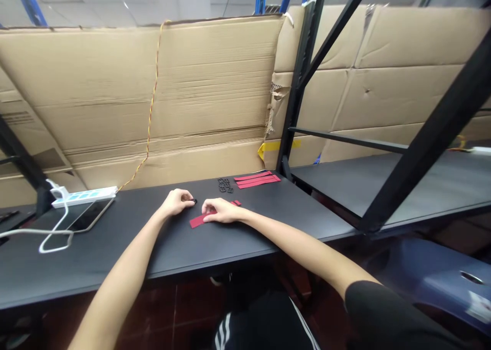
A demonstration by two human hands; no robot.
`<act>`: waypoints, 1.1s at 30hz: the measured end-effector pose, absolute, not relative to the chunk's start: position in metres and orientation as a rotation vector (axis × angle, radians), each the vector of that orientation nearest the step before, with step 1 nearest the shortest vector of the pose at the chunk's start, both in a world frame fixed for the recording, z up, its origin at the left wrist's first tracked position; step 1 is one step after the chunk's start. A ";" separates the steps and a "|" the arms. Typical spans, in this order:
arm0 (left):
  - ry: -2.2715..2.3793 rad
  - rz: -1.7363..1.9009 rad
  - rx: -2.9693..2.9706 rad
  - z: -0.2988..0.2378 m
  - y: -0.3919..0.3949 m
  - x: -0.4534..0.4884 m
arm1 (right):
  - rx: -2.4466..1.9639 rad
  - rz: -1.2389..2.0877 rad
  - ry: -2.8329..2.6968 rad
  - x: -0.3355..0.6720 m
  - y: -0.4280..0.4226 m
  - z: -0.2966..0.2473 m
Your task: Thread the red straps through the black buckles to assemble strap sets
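Between the thumb and fingers of my left hand [177, 202] is a small black buckle [195, 201], partly covered by the fingertips. Just to its right, my right hand [222, 210] is closed on a red webbing strap [197, 220], whose flat end sticks out to the left over the black table [184, 253]. The strap's other end seems to show as a small red piece [236, 203] behind the hand. Farther back lie several black buckles [225, 185] in a small group. Beside them, several red straps [258, 180] are laid out side by side.
At the left are a white power strip [86, 196], a phone [92, 214] and a looped white cable [53, 237]. A cardboard wall [215, 94] with a hanging twisted wire [152, 105] rises behind. Black metal posts [295, 99] stand right; a blue seat [433, 278] is lower right.
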State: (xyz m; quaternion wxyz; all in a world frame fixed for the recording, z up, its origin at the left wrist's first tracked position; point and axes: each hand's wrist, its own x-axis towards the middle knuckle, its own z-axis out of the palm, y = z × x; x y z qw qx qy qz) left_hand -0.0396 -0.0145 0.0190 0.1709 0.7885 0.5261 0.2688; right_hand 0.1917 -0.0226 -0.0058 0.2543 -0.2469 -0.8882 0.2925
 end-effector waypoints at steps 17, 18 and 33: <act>1.055 0.993 1.798 0.021 -0.020 -0.028 | -0.817 1.160 -1.694 0.200 0.014 -0.020; 1.038 0.987 1.809 0.021 -0.019 -0.028 | -0.821 1.162 -1.708 0.200 0.014 -0.019; 1.039 1.036 1.794 0.027 -0.026 -0.021 | -0.870 1.188 -1.759 0.200 0.019 -0.020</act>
